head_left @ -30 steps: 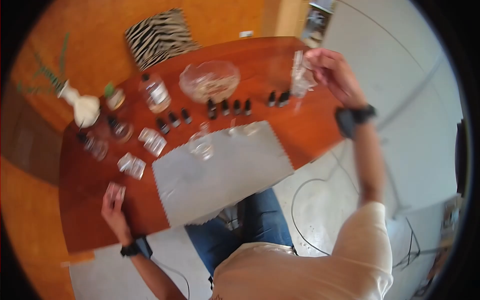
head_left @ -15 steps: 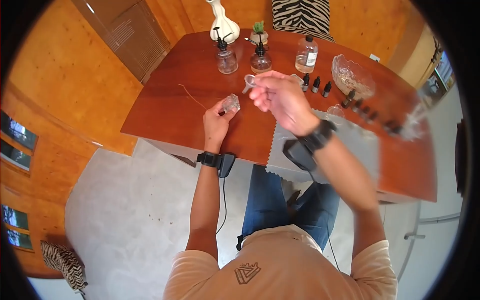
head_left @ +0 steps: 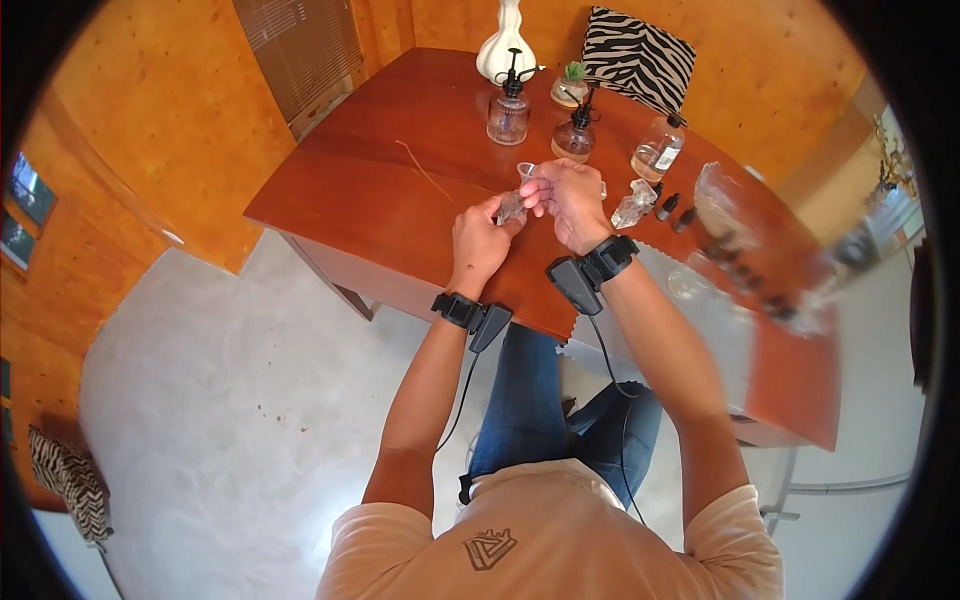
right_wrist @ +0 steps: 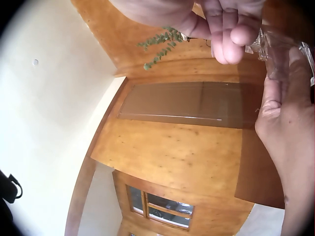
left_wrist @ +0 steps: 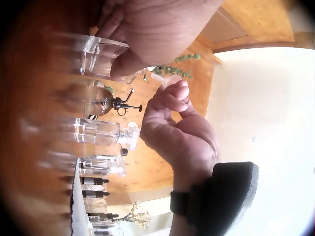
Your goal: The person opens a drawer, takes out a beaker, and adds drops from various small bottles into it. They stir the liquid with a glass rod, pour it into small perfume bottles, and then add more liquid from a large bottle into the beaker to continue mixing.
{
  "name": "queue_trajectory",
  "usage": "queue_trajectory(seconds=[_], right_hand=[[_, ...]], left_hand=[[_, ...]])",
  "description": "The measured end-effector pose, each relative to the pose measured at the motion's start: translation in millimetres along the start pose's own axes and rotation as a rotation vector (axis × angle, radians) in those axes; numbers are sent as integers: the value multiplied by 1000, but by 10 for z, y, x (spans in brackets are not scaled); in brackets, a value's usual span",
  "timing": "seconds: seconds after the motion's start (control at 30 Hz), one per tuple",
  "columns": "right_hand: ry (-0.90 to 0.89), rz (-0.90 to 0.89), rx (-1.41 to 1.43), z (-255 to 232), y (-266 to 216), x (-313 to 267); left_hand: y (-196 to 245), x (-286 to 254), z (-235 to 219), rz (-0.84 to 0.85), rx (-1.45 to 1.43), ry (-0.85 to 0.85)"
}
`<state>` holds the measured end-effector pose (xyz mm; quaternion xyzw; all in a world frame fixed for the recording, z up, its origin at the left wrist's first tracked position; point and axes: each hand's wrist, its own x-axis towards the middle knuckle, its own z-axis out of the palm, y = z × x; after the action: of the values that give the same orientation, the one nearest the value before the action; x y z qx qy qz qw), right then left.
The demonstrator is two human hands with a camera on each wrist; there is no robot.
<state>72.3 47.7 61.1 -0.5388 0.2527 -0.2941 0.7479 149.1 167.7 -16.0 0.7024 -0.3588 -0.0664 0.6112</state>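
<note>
My left hand (head_left: 482, 245) grips a clear glass bottle (left_wrist: 101, 58) above the left part of the table. Close over it, my right hand (head_left: 570, 205) pinches a small clear funnel (head_left: 527, 171) between thumb and fingers. The funnel's wide mouth faces up in the head view; whether its stem sits inside the bottle neck is hidden by the fingers. In the right wrist view the bottle (right_wrist: 279, 54) shows between the left hand's thumb and fingers, beside the right fingertips.
Two pump bottles (head_left: 508, 118) and a white vase (head_left: 505, 55) stand behind the hands. A labelled bottle (head_left: 657, 148), dark dropper bottles, glass pieces and a glass bowl (head_left: 722, 205) are to the right. A grey mat (head_left: 640, 325) lies at the front edge.
The right hand has come from the table's right end across to the left hand, bringing the funnel to the bottle. The left hand has raised its glass bottle. The head view has turned left.
</note>
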Motion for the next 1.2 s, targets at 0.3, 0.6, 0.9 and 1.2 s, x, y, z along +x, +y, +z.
queue_trajectory(seconds=[0.3,0.6,0.9,1.2], right_hand=[[5,4,-21,80,97,33],[36,-28,-77,50,19,14],[47,6,-132,57,137,15],[21,1,-213,127,26,-266]], left_hand=[[35,-24,-45,-4,42,-14],[-66,-22,-3,43,7,23],[-28,-13,-22,37,51,17],[-56,-20,-21,38,100,55]])
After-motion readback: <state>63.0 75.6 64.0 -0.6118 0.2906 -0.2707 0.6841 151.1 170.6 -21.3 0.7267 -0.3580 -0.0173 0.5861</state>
